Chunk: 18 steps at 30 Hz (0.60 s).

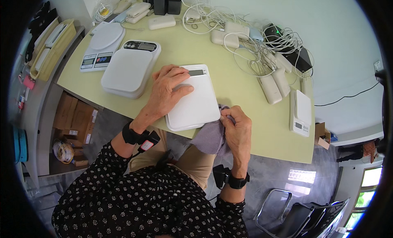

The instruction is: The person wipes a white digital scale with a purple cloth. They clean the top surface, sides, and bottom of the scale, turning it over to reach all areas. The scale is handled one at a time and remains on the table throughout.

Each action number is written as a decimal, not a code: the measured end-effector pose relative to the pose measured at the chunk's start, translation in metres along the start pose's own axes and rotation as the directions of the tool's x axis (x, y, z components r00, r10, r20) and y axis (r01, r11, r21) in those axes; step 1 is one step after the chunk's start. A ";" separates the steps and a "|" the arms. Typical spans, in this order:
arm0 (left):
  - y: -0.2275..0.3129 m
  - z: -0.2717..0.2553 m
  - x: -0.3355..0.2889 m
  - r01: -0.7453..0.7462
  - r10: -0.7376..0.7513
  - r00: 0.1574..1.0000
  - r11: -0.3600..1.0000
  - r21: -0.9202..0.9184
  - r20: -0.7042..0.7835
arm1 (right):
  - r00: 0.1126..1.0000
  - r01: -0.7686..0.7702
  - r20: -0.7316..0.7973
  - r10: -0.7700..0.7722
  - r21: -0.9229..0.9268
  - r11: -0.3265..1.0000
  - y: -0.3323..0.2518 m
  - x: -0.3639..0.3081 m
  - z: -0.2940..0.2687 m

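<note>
A white flat kitchen scale [195, 102] lies near the front edge of the table, with its small display at the far end. My left hand [170, 88] lies over the scale's upper left side and steadies it. Its fingers are bent, their tips by the display, and the thumb lies on the white plate. At the scale's near right corner, my right hand [237, 125] is closed on a greyish-purple cloth [211, 137]. The cloth touches the scale's edge and hangs down over the table's front edge. Part of the cloth is hidden under my fingers.
To the left stand a thicker white scale [127, 72] and a scale with a round plate [107, 37]. A narrow white scale [302, 113] lies at the right. Tangled white cables [249, 45] and several power banks [269, 89] cover the back right. A chair [301, 217] stands behind on the right.
</note>
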<state>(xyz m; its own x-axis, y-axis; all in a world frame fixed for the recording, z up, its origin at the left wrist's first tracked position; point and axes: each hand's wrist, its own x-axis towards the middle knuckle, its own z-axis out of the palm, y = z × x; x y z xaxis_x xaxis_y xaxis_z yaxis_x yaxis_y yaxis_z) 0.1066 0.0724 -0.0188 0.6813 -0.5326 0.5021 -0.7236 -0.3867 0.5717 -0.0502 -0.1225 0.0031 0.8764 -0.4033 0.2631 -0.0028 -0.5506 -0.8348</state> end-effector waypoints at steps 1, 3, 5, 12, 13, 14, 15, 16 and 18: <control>-0.001 0.000 0.000 -0.006 0.006 1.000 1.000 0.016 0.003 | 1.000 0.010 -0.002 -0.010 -0.004 1.000 -0.001 0.000 0.000; -0.002 0.001 0.000 -0.019 0.019 1.000 0.999 0.037 0.013 | 1.000 -0.012 -0.011 0.011 -0.037 0.999 -0.001 0.005 0.003; -0.003 0.001 0.001 -0.044 0.044 0.999 0.999 0.028 0.001 | 1.000 0.022 -0.014 -0.022 -0.003 1.000 0.001 0.017 0.009; 0.000 0.002 0.001 -0.032 0.033 0.999 0.999 0.019 -0.022 | 0.996 0.086 -0.038 -0.084 0.042 0.995 0.004 0.036 0.019; 0.000 0.002 0.000 -0.026 0.027 0.999 1.000 0.011 -0.023 | 0.997 0.077 -0.025 -0.076 0.025 0.997 0.002 0.032 0.016; -0.001 0.002 0.000 -0.021 0.021 1.000 1.000 0.003 -0.023 | 0.998 0.067 -0.013 -0.067 0.009 0.998 0.000 0.024 0.011; -0.001 0.002 0.000 -0.017 0.017 1.000 1.000 -0.006 -0.026 | 0.999 0.046 0.001 -0.046 -0.018 0.999 -0.003 0.017 0.006; -0.002 0.002 0.000 -0.018 0.018 0.999 1.000 -0.005 -0.027 | 0.999 0.032 0.017 -0.032 -0.014 0.999 -0.005 0.008 0.000; -0.003 0.003 0.000 -0.025 0.025 0.999 1.000 -0.004 -0.037 | 0.997 -0.052 0.058 0.055 -0.049 0.997 -0.008 -0.002 -0.006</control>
<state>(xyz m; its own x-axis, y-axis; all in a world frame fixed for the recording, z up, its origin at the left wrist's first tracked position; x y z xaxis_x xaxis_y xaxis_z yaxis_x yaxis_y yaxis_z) 0.1083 0.0712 -0.0220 0.6668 -0.5135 0.5401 -0.7399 -0.3700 0.5618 -0.0543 -0.1216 0.0124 0.9016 -0.3895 0.1882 -0.0721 -0.5644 -0.8223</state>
